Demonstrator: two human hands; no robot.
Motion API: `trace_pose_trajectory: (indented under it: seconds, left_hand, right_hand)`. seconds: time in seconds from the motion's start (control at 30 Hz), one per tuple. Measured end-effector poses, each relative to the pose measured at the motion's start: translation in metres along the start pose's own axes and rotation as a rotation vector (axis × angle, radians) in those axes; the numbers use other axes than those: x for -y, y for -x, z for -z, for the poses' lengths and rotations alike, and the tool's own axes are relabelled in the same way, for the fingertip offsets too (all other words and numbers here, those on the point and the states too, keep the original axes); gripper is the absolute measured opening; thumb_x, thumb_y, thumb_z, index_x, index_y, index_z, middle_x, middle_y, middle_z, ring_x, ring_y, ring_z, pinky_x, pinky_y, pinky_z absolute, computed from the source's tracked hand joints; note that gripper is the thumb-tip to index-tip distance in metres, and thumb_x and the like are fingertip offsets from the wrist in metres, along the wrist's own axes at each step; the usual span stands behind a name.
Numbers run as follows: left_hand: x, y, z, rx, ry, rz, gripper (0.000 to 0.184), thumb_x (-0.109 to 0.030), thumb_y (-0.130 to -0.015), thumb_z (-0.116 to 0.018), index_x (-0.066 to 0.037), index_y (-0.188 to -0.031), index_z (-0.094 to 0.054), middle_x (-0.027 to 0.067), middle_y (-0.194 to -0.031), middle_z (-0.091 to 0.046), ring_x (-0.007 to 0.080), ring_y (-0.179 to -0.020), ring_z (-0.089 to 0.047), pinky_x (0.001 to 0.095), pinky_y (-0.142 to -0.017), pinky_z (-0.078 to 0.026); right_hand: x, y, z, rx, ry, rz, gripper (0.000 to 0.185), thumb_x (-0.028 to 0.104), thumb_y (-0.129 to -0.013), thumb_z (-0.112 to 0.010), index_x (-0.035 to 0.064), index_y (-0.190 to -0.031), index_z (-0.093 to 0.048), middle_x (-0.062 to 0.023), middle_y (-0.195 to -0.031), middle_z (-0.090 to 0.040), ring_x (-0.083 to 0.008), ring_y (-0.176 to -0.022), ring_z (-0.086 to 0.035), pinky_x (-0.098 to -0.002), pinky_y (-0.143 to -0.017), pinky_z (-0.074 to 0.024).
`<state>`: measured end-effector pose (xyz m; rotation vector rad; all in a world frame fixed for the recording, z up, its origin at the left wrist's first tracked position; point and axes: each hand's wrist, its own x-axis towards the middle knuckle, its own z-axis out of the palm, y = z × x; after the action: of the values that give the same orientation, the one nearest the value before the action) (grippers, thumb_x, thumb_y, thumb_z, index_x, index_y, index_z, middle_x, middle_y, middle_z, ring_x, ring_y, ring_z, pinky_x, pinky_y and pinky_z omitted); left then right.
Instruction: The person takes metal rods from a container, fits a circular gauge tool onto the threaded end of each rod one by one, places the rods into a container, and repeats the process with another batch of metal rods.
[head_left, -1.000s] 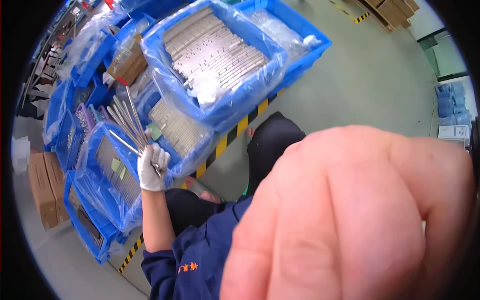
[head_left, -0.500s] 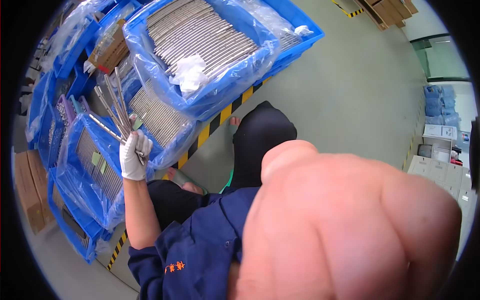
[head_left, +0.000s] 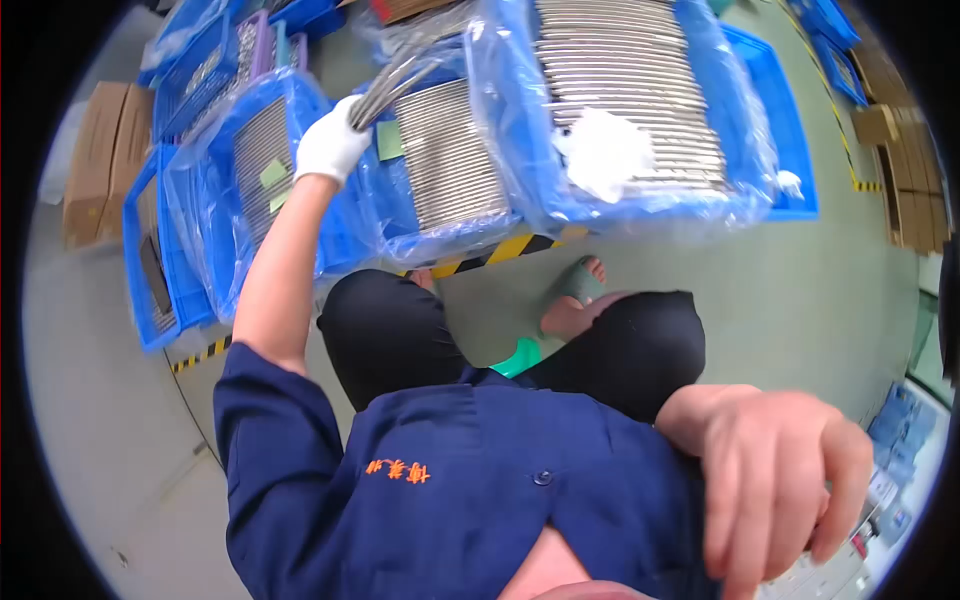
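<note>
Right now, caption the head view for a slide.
Gloved left hand grips a bundle of metal rods among plastic-lined blue bins; the bare right hand is beside the torso.

Wad (head_left: 605, 155) on rods (head_left: 625, 60) in bin (head_left: 735, 100), cartons (head_left: 95, 165) far left

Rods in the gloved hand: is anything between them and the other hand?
Seen from above, the right knee and the middle bin lie between the right hand and the rods in the left hand; both seem lower, so they may not block the way.
</note>
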<state>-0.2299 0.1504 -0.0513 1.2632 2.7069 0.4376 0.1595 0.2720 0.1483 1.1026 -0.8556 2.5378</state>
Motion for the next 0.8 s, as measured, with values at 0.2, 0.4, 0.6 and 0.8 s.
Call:
trace_pose_trajectory:
  seconds: [0.2, 0.4, 0.6, 0.8]
  left_hand:
    - [0.063, -0.053, -0.098, 0.139, -0.315, -0.134, 0.019, -0.020, -0.086, -0.041, -0.011, -0.098, -0.053, 0.0150, -0.083, -0.064, 0.0332, -0.077, -0.063, 0.0458, -0.066, -0.048]
    - [0.093, -0.071, -0.191, 0.218, -0.253, -0.324, 0.023, -0.010, -0.082, -0.044, -0.014, -0.102, -0.054, 0.0136, -0.075, -0.063, 0.0315, -0.071, -0.063, 0.0421, -0.061, -0.048]
    - [0.091, -0.089, -0.253, 0.344, -0.145, -0.284, 0.042, -0.012, -0.076, -0.059, -0.016, -0.117, -0.051, 0.0116, -0.085, -0.063, 0.0292, -0.078, -0.063, 0.0399, -0.068, -0.049]
    - [0.080, -0.100, -0.251, 0.427, -0.167, -0.182, 0.060, -0.031, -0.070, -0.071, -0.017, -0.124, -0.048, 0.0102, -0.113, -0.055, 0.0278, -0.105, -0.053, 0.0402, -0.086, -0.044]
  right_hand:
    - [0.008, 0.052, 0.080, -0.907, 0.903, 0.224, 0.043, 0.040, -0.087, -0.057, 0.0046, -0.110, -0.051, -0.0089, -0.088, -0.054, -0.0194, -0.076, -0.051, -0.0299, -0.071, -0.0406]
    - [0.016, 0.086, 0.136, -1.230, 1.556, -0.003, 0.050, 0.048, -0.088, -0.051, 0.0041, -0.112, -0.050, -0.0073, -0.089, -0.051, -0.0172, -0.080, -0.046, -0.0296, -0.073, -0.0386]
    - [0.014, 0.090, 0.154, -1.432, 1.486, -0.034, 0.049, 0.048, -0.086, -0.054, 0.0041, -0.108, -0.050, -0.0060, -0.088, -0.051, -0.0166, -0.077, -0.045, -0.0285, -0.071, -0.0370]
    - [0.010, 0.085, 0.164, -1.472, 1.491, -0.075, 0.048, 0.046, -0.086, -0.055, 0.0042, -0.109, -0.050, -0.0059, -0.089, -0.050, -0.0165, -0.078, -0.045, -0.0284, -0.072, -0.0364]
